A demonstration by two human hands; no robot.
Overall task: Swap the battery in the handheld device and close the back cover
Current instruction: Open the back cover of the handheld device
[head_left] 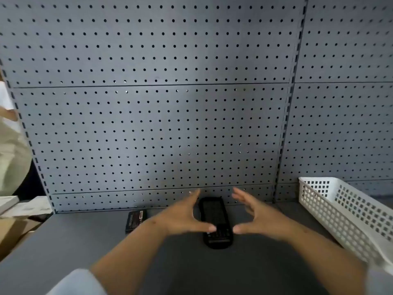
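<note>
Both hands, the left hand [182, 218] and right hand [258, 218], hover spread open and empty on either side of the black oblong handheld device [215, 222], which lies flat on the grey tabletop [180, 262]. It looks rigid, smooth and probably slippery; its long side edges seem the safest hold. A dark rectangular spare battery [136, 221] lies just left. Motion blur hides whether keypad or back cover faces up.
</note>
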